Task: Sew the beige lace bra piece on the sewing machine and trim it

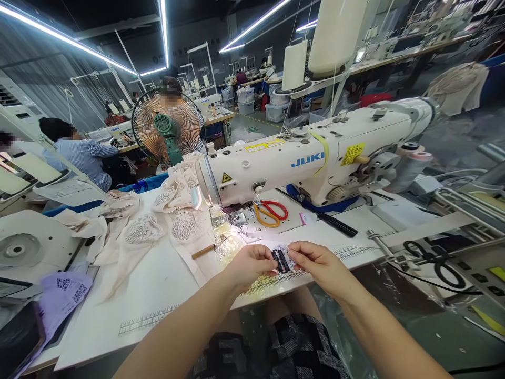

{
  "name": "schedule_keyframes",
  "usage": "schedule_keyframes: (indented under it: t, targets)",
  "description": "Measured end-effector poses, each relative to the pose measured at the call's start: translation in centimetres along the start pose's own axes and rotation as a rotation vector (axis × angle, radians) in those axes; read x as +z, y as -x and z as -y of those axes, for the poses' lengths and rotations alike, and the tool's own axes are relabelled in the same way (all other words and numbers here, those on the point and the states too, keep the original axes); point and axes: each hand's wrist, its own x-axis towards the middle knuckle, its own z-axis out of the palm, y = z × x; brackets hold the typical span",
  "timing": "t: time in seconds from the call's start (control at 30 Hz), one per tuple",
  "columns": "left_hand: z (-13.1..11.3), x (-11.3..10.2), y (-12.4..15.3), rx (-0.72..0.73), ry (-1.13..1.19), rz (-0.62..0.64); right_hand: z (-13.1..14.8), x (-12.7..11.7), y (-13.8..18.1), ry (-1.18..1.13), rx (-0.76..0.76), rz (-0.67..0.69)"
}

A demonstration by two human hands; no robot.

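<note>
Close to the table's front edge, my left hand [252,264] pinches a dark razor blade [280,261] with slots cut along its middle. A small white paper wrapper [291,255] with blue print lies against the blade, and my right hand [313,260] grips it between thumb and fingers. Both hands are closed and almost meet in front of the sewing machine [272,166]. Just beyond them, pliers with one red and one orange handle [272,213] rest on the machine bed. Pale lace bra pieces [184,226] lie to the left of the needle area.
A black-handled screwdriver [337,223] lies right of the pliers. Black scissors [436,263] hang at the right. A wooden stick [203,251] sits on the fabric. Ruler tape [152,319] runs along the table edge. Behind stands a fan [168,126]; other people sit at machines.
</note>
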Motion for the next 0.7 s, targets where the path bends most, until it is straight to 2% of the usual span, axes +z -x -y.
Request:
schedule_keyframes:
  t: [0.2, 0.5, 0.7]
  targets:
    - [-0.1, -0.2, 0.0, 0.032, -0.033, -0.005, 0.2, -0.3, 0.0, 0.025, -0.008, 0.058]
    - [0.2, -0.2, 0.0, 0.122, -0.217, -0.02, 2.0, -0.5, 0.4, 0.316, 0.002, 0.086]
    - [0.6, -0.3, 0.0, 0.132, -0.311, -0.052, 2.4, -0.6, 0.5, 0.33, 0.036, 0.188]
